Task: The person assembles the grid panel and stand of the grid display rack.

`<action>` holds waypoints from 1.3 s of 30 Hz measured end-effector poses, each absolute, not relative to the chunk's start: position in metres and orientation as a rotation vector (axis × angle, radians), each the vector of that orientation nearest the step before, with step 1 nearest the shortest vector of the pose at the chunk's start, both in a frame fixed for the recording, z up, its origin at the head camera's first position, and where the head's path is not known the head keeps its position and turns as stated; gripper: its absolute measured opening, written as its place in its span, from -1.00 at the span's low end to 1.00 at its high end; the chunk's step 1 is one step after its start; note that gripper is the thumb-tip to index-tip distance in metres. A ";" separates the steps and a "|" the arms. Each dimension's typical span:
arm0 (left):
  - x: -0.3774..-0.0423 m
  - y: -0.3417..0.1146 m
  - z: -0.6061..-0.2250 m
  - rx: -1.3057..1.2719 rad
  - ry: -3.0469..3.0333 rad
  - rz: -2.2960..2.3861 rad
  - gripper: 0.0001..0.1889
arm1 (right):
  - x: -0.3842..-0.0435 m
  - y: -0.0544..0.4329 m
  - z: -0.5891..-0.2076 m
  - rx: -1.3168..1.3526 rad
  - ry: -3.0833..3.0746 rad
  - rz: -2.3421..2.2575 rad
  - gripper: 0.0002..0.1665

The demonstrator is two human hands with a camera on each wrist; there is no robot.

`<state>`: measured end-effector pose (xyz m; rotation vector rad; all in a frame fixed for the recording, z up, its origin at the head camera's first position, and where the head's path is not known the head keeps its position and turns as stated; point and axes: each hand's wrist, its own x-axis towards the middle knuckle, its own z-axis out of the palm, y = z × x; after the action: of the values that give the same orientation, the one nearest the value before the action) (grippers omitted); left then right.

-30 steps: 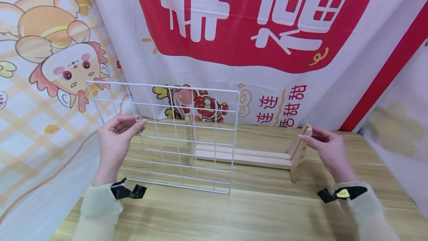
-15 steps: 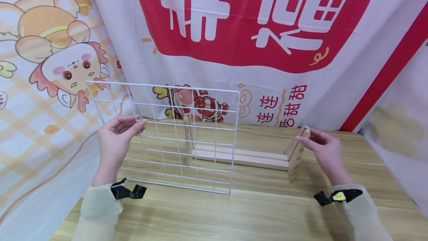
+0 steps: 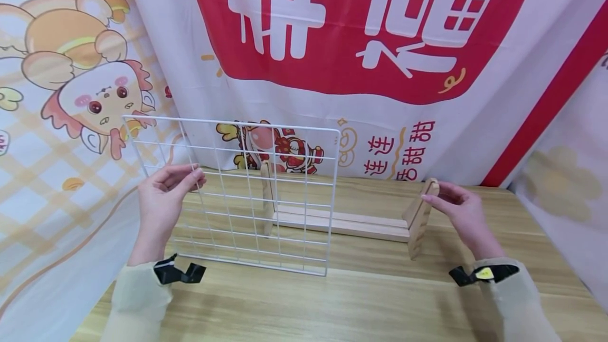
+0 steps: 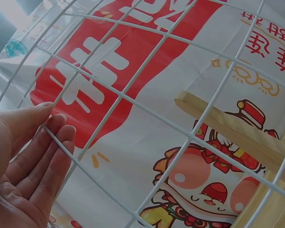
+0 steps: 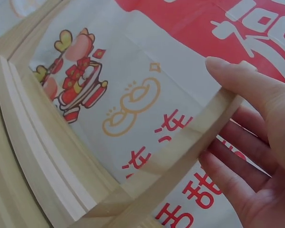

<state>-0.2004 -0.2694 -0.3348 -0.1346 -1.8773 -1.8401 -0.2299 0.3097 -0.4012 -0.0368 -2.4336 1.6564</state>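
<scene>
A white wire grid panel (image 3: 336, 173) stands upright on the left, in front of part of a wooden stand. My left hand (image 3: 163, 199) pinches a wire near the panel's left side; the left wrist view shows thumb and fingertips meeting at that wire (image 4: 61, 145). The wooden stand (image 3: 366, 229) has a grooved base bar between two end pieces; its left end shows through the grid. My right hand (image 3: 463, 212) pinches the top of the right end piece (image 3: 420, 220), thumb on one side and fingers on the other, as the right wrist view shows.
All of this is on a wood-grain table (image 3: 304, 305). A white cloth with a red printed patch (image 3: 342, 67) hangs behind it. At the left hangs a checked cloth (image 3: 71, 120) with a cartoon animal; another pale cloth (image 3: 565, 173) hangs at the right.
The right hand and the wooden stand have shifted slightly to the left since one second ago. The left hand and grid panel have hardly moved.
</scene>
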 end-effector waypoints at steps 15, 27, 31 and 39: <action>-0.205 -0.260 -0.330 -0.064 -1.849 -1.914 -0.66 | -0.235 0.318 -0.402 -0.046 -2.605 1.581 -0.10; -0.219 -0.232 -0.331 -0.005 -1.738 -2.003 -0.79 | -0.236 0.318 -0.405 -0.014 -2.590 1.558 -0.14; -0.220 -0.228 -0.328 0.026 -1.741 -2.046 -0.78 | -0.236 0.318 -0.405 0.004 -2.547 1.584 -0.18; -0.220 -0.220 -0.319 0.055 -1.776 -2.050 -0.74 | -0.234 0.317 -0.404 0.001 -2.554 1.584 -0.18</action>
<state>-0.2196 -0.2196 -0.3191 0.0555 -1.7758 -2.0500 -0.2342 0.3170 -0.4039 0.0014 -2.5545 1.5843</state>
